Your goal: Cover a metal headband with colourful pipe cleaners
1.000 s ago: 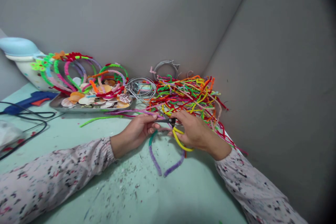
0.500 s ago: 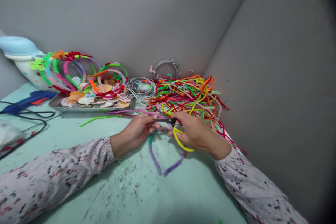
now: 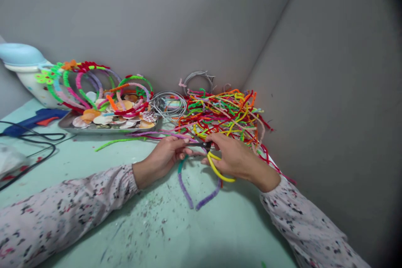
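Note:
My right hand (image 3: 234,155) is closed around scissors (image 3: 221,173) with yellow handles and dark blades. The blades point left toward my left hand (image 3: 165,157), and are spread apart around a lilac pipe cleaner (image 3: 182,135). The left fingertips are pinched together on that pipe cleaner beside the blades; the exact grip is partly hidden. Below both hands lies a headband (image 3: 209,199) wrapped in purple, teal and pink fuzzy stems, its two ends toward me. The hands partly cover its top.
A heap of colourful pipe cleaners (image 3: 220,111) lies behind my hands. To its left are coiled grey wires (image 3: 169,104) and a metal tray (image 3: 106,131) holding shells and finished headbands. A blue glue gun (image 3: 28,123) with a black cord lies far left. A green pipe cleaner (image 3: 119,143) rests nearby.
My right hand and the scissors have shifted very slightly to the right. The left hand and the headband stay almost where they were.

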Demonstrator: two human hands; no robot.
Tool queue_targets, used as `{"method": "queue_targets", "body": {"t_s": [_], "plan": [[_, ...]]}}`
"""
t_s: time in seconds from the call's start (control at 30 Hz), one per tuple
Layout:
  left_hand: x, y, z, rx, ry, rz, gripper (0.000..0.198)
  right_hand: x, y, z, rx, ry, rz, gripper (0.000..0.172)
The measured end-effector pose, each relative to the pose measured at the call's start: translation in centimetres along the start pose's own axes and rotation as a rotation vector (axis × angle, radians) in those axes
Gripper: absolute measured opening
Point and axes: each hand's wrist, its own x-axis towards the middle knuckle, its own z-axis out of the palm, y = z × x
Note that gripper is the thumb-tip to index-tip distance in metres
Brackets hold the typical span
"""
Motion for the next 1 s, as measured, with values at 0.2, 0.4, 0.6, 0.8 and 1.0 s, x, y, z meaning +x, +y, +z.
{"method": "queue_targets", "body": {"t_s": [0.2,0.4,0.6,0.8,1.0], "plan": [[-0.03,0.02,0.06,0.017,0.010,-0.008,0.008,0.03,-0.14,-0.03,-0.034,-0.003,0.010,0.050],[-0.03,-0.01,0.01,0.035,0.010,0.005,0.010,0.04,-0.38,-0.79,-0.020,0.005,0.001,0.046],[-0.06,0.05,0.17,0.019,0.034,-0.005,0.009,-0.04,-0.48,-0.71,-0.057,-0.012,0.003,0.045],[-0.04,-0.05,0.04,0.001,0.011,-0.017,0.010,-0.01,-0.41,-0.32,-0.093,-0.011,0.000,0.049],[-0.10,-0.06,-0.05,-0.033,-0.005,-0.015,0.004,-0.07,-0.33,-0.35,-0.097,-0.001,0.001,0.049]]}}
